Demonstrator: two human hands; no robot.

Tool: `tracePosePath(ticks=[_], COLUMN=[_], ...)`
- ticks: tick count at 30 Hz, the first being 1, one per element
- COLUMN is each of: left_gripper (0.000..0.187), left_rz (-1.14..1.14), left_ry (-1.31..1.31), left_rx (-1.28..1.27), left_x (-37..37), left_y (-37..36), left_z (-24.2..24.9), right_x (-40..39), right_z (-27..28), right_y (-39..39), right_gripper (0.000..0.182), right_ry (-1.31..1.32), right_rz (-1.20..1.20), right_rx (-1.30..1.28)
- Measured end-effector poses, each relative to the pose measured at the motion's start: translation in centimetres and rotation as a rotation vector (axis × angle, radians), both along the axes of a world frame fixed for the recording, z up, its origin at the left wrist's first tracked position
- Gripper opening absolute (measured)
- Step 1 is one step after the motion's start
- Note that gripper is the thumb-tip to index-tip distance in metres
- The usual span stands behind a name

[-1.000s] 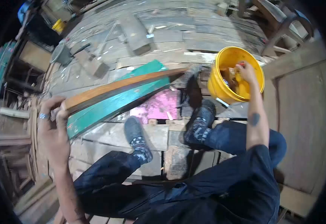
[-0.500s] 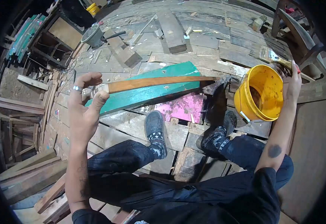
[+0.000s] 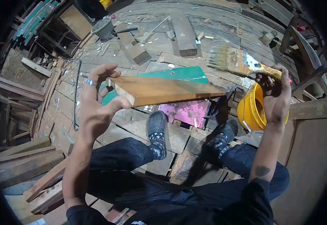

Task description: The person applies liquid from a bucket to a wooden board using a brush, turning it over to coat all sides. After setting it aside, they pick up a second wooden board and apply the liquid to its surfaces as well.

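Note:
My left hand grips the near end of a brown wooden board, thumb on one side and fingers on the other. The board slants across the view, its broad face turned up and its far end by the dark area near my foot. In my right hand is the handle of a wide paintbrush, with its bristles pointing left above the board's far half. Below that hand stands a yellow bucket, partly hidden by it. Under the board lie a green board and a pink panel.
Two wood blocks and a grey bucket stand farther out on the plank floor. Stacked timber lies at the left. A chair is at the upper right, above a wooden panel.
The board has tilted so its broad face shows. My right hand has brought the brush left from beyond the bucket to above the board's far half.

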State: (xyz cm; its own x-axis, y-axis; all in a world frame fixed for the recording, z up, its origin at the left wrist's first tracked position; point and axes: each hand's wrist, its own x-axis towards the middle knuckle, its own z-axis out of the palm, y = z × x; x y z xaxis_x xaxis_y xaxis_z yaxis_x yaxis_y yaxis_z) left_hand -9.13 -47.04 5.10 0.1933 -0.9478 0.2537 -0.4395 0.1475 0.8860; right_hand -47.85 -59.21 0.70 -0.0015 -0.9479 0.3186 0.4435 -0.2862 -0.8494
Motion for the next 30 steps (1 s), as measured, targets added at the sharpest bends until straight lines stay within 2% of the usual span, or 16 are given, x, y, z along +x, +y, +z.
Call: tracePosePath(ticks=[3, 5, 7, 8, 11, 12, 15, 17, 19, 24, 30], left_gripper=[0.097, 0.100, 0.096, 0.087, 0.079, 0.071, 0.064, 0.066, 0.062, 0.054, 0.051], left_rz=[-0.104, -0.116, -0.145, -0.125, -0.016, 0.016, 0.035, 0.062, 0.059, 0.065, 0.073], left_ry=[-0.119, -0.085, -0.142, -0.234, -0.184, -0.281, -0.304, -0.264, -0.228, -0.199, -0.219], left_rx=[-0.036, -0.046, -0.080, -0.078, -0.054, -0.060, 0.038, 0.061, 0.053, 0.083, 0.125], left_x=[0.0, -0.7, -1.1, -1.3, -1.3, -0.8, -0.1, -0.2, 0.1, -0.7, -0.9], left_y=[0.7, 0.9, 1.1, 1.2, 1.0, 0.7, 0.7, 0.7, 0.6, 0.8, 0.9], left_z=[0.0, -0.1, 0.2, 0.6, 0.3, 0.1, 0.6, 0.5, 0.5, 0.7, 1.1], right_x=[0.7, 0.7, 1.2, 1.5, 2.5, 2.8, 4.1, 4.9, 6.5, 8.5, 8.5], right_z=[0.4, 0.2, 0.5, 0.5, 0.7, 0.7, 0.8, 0.2, 0.1, 0.0, -0.7], right_y=[0.8, 1.0, 1.4, 1.6, 2.3, 2.6, 3.6, 3.9, 5.0, 7.1, 6.1], right_gripper=[0.033, 0.034, 0.034, 0.034, 0.033, 0.033, 0.032, 0.030, 0.028, 0.030, 0.025], right_ry=[-0.034, -0.052, -0.079, -0.083, -0.127, -0.135, -0.127, -0.216, -0.264, -0.275, -0.170], right_rz=[0.056, 0.095, 0.150, 0.155, 0.188, 0.204, 0.200, 0.317, 0.320, 0.436, 0.358], right_rx=[-0.001, -0.002, -0.006, -0.008, -0.013, -0.010, -0.036, -0.098, -0.082, -0.072, -0.027])
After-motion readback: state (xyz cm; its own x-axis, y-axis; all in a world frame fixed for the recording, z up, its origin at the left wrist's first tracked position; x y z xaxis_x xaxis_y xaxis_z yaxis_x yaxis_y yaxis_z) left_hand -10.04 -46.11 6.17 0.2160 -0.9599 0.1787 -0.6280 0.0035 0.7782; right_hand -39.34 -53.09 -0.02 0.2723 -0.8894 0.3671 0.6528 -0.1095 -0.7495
